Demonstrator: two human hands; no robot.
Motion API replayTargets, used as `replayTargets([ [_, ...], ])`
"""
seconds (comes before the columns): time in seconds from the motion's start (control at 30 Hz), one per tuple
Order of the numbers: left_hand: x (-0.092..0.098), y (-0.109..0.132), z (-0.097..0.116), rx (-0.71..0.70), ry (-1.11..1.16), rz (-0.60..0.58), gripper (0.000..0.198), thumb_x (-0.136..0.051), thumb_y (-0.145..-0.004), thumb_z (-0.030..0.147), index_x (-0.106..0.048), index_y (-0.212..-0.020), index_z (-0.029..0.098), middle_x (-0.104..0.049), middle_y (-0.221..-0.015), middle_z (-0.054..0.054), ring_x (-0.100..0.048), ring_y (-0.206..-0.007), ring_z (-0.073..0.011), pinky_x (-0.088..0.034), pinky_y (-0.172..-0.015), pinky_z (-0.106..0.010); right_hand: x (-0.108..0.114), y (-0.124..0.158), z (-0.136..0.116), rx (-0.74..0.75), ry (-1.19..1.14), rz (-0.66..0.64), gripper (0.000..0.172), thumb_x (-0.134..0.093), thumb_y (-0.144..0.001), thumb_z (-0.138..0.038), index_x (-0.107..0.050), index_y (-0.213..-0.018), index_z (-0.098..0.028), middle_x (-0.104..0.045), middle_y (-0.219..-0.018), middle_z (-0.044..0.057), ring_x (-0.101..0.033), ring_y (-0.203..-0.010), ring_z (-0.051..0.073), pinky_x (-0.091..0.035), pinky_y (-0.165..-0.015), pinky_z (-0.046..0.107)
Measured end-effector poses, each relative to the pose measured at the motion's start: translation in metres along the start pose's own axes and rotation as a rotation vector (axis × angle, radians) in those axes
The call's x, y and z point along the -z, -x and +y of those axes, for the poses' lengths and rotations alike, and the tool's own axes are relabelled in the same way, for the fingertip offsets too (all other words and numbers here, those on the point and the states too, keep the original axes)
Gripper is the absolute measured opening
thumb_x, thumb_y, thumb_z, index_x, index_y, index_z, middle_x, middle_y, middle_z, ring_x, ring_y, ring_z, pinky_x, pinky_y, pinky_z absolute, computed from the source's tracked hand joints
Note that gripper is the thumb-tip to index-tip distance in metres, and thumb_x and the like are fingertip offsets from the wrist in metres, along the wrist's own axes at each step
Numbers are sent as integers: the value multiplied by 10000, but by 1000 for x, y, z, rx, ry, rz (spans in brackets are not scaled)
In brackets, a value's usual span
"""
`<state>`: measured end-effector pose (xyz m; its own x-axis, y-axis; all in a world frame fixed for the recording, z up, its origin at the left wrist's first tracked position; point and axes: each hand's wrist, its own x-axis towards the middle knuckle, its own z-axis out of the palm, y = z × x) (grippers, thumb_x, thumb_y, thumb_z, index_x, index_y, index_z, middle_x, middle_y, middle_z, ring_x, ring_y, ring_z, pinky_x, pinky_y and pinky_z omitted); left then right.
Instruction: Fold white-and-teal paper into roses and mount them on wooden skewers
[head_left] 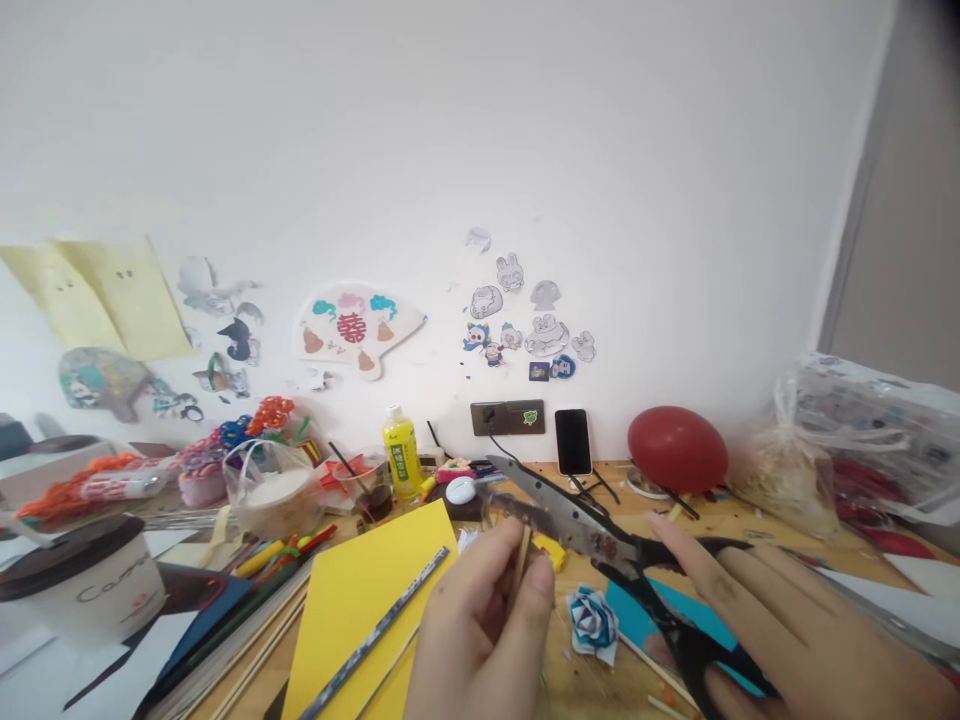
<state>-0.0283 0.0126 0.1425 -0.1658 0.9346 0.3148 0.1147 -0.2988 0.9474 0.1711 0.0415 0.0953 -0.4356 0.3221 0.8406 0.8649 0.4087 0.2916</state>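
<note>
My left hand is closed in a pinch on a thin wooden stick, held upright low in the middle of the view. My right hand grips a pair of black-handled scissors. Their blades are parted, with the tips pointing left, around the top of the stick. A small blue and white paper rose lies on the wooden table between my hands.
A yellow card sheet with a ruler on it lies to the left, beside wooden sticks and pencils. A paper cup, glue bottle, phone, red balloon and plastic bags crowd the table by the wall.
</note>
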Motion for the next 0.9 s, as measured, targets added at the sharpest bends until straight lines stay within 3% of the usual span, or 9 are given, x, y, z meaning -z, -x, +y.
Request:
replayTargets([
  [0.2,2,-3,1,79,-25,-128,376,-577,-779,509,-612,-617,171,-397,-435,65,-357,-408,-75,-301,-443,-178,1,-6,-3,-47,20,-38,544,-399,-814,-231,-358,-1352,-157,-565,-909,95,-540,-816,256,-423,-701,361],
  [0.37,3,-1,6,100,14,-175,403,-587,-746,561,-626,-669,167,-520,-576,20,-315,-458,-77,-216,-409,-187,3,-8,-1,-20,10,-37,590,-422,-762,-195,-359,-1347,-154,-543,-876,85,-535,-803,254,-425,-681,356],
  [0.6,1,1,-4,103,-104,-17,527,-514,-717,683,-392,-518,210,-336,-469,70,-278,-441,-87,-215,-419,-224,5,-7,-7,-40,-36,-47,607,-389,-729,-169,-392,-1335,-199,-532,-864,68,-527,-767,244,-428,-670,362],
  [0.9,2,1,-2,28,-207,66,545,-501,-706,700,-355,-496,219,-303,-471,65,-263,-446,-91,-203,-404,-227,3,-4,-2,47,19,-19,568,-353,-818,-220,-345,-1384,-177,-528,-855,71,-512,-762,246,-403,-685,371],
])
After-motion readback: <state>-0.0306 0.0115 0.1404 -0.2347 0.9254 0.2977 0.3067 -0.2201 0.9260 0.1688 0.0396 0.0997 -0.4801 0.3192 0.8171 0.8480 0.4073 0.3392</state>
